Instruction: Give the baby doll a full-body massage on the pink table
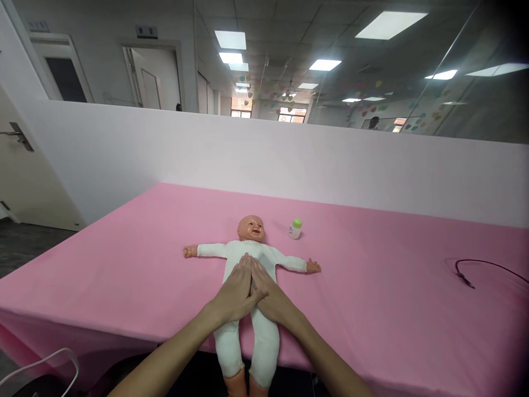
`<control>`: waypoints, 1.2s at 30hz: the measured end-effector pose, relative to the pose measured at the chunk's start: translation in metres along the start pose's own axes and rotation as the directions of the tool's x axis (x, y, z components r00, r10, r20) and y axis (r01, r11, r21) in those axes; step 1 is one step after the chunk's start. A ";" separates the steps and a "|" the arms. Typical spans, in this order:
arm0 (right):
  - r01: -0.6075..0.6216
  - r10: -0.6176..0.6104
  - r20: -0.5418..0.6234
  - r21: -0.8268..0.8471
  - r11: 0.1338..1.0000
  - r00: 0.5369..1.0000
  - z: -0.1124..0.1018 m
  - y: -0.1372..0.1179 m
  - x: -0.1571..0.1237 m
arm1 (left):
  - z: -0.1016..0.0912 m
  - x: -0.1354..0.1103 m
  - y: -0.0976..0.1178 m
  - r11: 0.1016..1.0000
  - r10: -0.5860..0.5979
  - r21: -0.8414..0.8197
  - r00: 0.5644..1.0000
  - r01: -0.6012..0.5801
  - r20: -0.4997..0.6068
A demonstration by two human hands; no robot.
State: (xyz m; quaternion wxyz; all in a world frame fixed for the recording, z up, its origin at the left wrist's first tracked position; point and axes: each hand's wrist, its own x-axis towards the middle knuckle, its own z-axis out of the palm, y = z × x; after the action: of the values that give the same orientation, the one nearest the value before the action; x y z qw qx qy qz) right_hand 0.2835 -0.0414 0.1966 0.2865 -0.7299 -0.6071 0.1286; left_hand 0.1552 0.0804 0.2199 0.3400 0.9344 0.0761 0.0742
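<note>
A baby doll (254, 251) in a white suit lies on its back on the pink tablecloth (144, 264), arms spread, legs hanging over the near edge. My left hand (236, 292) rests flat on the doll's belly, fingers stretched out and pointing toward its chest. My right hand (268, 295) lies flat beside it, also on the belly, thumb tucked under the left hand. Both hands touch side by side and hold nothing.
A small white bottle with a green cap (295, 228) stands right of the doll's head. A black cable (467, 273) lies at the far right. A white partition wall (264, 160) runs behind the table. A white cord (45, 361) loops at lower left.
</note>
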 end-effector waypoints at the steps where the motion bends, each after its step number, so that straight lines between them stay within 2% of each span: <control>1: -0.005 0.005 -0.010 -0.030 1.000 1.000 0.002 0.005 0.009 | 0.002 0.009 0.000 1.000 -0.023 -0.003 0.999 0.023 -0.022; 6: -0.067 0.052 -0.111 -0.128 0.990 0.992 -0.003 0.029 0.042 | 0.001 0.046 -0.020 0.999 -0.023 0.046 0.993 0.029 -0.114; 11: -0.111 0.102 -0.179 -0.042 0.993 0.979 -0.012 0.044 0.042 | -0.004 0.053 -0.045 0.998 -0.055 0.035 0.992 0.060 -0.115; 14: -0.212 0.215 -0.194 0.037 0.977 0.957 -0.017 0.047 0.026 | -0.011 0.039 -0.059 0.989 -0.140 -0.049 0.988 0.137 -0.066; 17: -0.288 0.302 -0.140 0.112 0.951 0.943 -0.022 0.038 -0.001 | -0.020 0.012 -0.066 0.980 -0.164 -0.105 0.985 0.168 0.046; 20: -0.303 0.309 -0.031 0.129 0.944 0.951 -0.024 0.017 -0.029 | -0.026 -0.018 -0.060 0.990 -0.078 -0.107 0.990 0.091 0.119; 23: -0.240 0.236 0.048 0.097 0.966 0.970 -0.022 -0.003 -0.038 | -0.024 -0.031 -0.041 0.995 0.088 -0.059 0.985 -0.080 0.149; 26: -0.041 0.037 0.075 0.054 0.998 0.996 -0.018 -0.011 -0.024 | -0.016 -0.018 -0.018 0.973 0.231 -0.015 0.964 -0.231 0.131; 28: 0.068 -0.069 0.050 0.024 0.997 0.996 -0.014 -0.007 -0.006 | -0.010 0.002 -0.010 0.974 0.224 0.015 0.971 -0.226 0.077; 29: 0.084 -0.084 0.021 0.005 0.996 0.996 -0.013 -0.003 0.003 | -0.007 0.012 -0.008 0.980 0.196 0.028 0.979 -0.198 0.050; 33: -0.063 0.056 -0.110 -0.061 0.996 0.992 -0.010 0.025 0.031 | -0.005 0.049 -0.019 0.992 0.101 0.078 0.994 -0.099 -0.029; 36: -0.169 0.158 -0.160 -0.059 0.984 0.974 -0.013 0.040 0.034 | -0.009 0.057 -0.036 0.993 0.073 0.101 0.996 -0.067 -0.058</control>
State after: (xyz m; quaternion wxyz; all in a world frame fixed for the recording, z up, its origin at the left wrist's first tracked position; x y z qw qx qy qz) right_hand 0.3311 -0.0166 0.1893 0.2945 -0.7952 -0.5250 0.0726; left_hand 0.2060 0.1241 0.2088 0.2879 0.9495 0.0571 0.1109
